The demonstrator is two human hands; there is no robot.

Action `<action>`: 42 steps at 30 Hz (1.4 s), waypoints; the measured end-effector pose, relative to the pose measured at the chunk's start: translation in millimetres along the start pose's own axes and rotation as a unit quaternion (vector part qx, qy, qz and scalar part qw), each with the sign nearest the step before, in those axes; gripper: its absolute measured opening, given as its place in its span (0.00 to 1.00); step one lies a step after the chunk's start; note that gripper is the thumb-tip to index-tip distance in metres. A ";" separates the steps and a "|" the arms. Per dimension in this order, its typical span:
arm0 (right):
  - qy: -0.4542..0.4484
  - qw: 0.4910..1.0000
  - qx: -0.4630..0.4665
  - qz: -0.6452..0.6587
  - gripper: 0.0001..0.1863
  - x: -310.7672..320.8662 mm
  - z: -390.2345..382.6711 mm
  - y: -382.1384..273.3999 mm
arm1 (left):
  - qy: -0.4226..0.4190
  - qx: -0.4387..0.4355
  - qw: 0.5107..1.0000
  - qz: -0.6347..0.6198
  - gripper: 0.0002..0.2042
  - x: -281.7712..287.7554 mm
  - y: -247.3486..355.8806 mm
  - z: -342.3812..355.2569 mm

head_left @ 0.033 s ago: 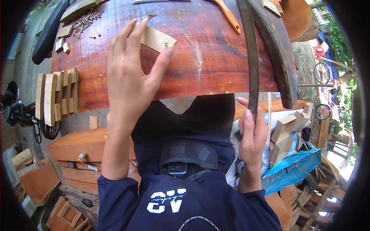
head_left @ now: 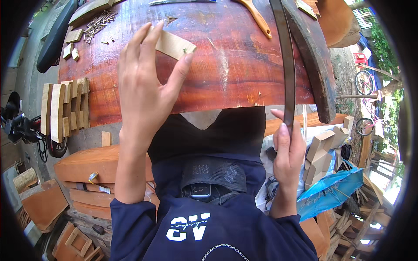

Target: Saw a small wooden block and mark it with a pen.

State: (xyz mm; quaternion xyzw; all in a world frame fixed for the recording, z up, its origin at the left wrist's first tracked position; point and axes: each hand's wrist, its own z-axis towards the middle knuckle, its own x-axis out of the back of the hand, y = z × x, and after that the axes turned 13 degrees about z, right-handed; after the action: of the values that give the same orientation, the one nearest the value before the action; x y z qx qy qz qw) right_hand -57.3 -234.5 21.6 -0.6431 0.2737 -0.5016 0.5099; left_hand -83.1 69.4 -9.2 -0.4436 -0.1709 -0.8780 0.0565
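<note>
My left hand (head_left: 141, 85) is over the table, its thumb and fingertips spanning a small pale wooden block (head_left: 173, 43). The thumb presses one end of the block, and the fingers reach across the other end, partly hiding it. A small green mark shows near the thumb. At the table's front edge, my right hand (head_left: 288, 150) is closed around the near end of a long, narrow, dark metal strip (head_left: 288, 74). That strip runs upward over the table and leaves the picture at the top; its exact kind is unclear.
On the reddish wooden table (head_left: 209, 87) lie a pile of nails (head_left: 98, 26), small wood offcuts (head_left: 68, 50), a wooden-handled brush (head_left: 257, 19) and a pen (head_left: 183, 1). Stacked wooden pieces (head_left: 56, 113) line its left edge. A dark curved beam (head_left: 311, 61) borders the right.
My left hand and the wooden block have shifted slightly left together. My right hand and the dark strip have moved slightly to the right.
</note>
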 end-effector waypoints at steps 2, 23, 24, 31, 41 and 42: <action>0.001 0.999 -0.019 -0.040 0.17 14.1 5.0 -0.5 | 0.005 0.002 1.000 0.000 0.32 4.4 -7.3 1.9; -0.033 0.907 0.223 -0.356 0.20 11.8 174.3 -21.5 | -0.022 0.006 0.998 0.050 0.32 2.1 -36.0 10.9; -0.029 0.907 0.224 -0.356 0.20 7.3 188.9 -18.7 | -0.013 -0.005 0.998 0.057 0.31 3.7 -33.3 10.9; -0.031 0.867 0.167 -0.469 0.24 -10.6 268.4 -0.6 | 0.002 -0.070 0.997 0.042 0.24 16.1 -10.7 14.8; -0.088 0.937 0.284 -0.182 0.19 56.7 290.7 -71.6 | -0.114 -0.186 0.964 0.154 0.28 -58.9 -6.1 94.2; -0.132 0.947 0.277 -0.098 0.18 69.1 292.0 -79.6 | -0.113 -0.185 0.965 0.151 0.28 -65.1 -3.5 103.7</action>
State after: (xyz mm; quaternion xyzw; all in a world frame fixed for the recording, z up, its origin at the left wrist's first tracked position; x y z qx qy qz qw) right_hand 223.9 -156.6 127.7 -0.5604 -0.0103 -0.5159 0.6478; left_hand 33.9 105.6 -5.2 -0.5631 0.0580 -0.8198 0.0861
